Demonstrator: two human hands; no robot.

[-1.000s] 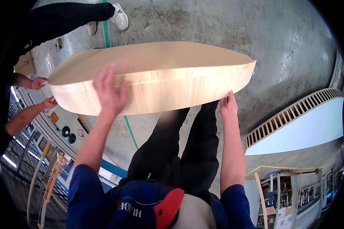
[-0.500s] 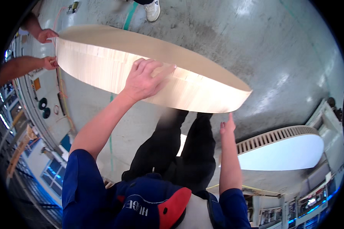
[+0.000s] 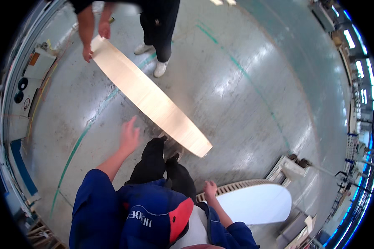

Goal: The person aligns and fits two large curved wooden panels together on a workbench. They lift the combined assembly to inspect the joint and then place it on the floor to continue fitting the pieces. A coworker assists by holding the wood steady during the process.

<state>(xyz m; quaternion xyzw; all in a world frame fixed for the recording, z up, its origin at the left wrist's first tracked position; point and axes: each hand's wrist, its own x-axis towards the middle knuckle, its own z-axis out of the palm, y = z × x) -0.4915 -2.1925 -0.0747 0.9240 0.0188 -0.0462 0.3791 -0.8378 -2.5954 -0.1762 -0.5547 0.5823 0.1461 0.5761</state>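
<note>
A long pale wooden piece [image 3: 151, 97] with a broad curved face slants across the view, from upper left down to a near end by my feet. My left hand [image 3: 130, 136], slightly blurred, is left of its near half, fingers apart and touching nothing. My right hand [image 3: 210, 189] is low on the right, loosely bent and empty. In this view it overlaps the slatted edge of a white rounded panel [image 3: 255, 203]; contact cannot be told. At the far end, a co-worker's two hands [image 3: 104, 30] grip the wooden piece.
The co-worker's legs and white shoes [image 3: 161, 69] stand beyond the wooden piece. Green lines [image 3: 83, 135] mark the grey floor. A pale metal frame [image 3: 289, 170] lies beyond the white panel. Equipment and racks line the left and right sides.
Both my hands have come away from the wooden piece. Its near end has swung down and left, and its broad face now turns up. The co-worker's hands still hold the far end.
</note>
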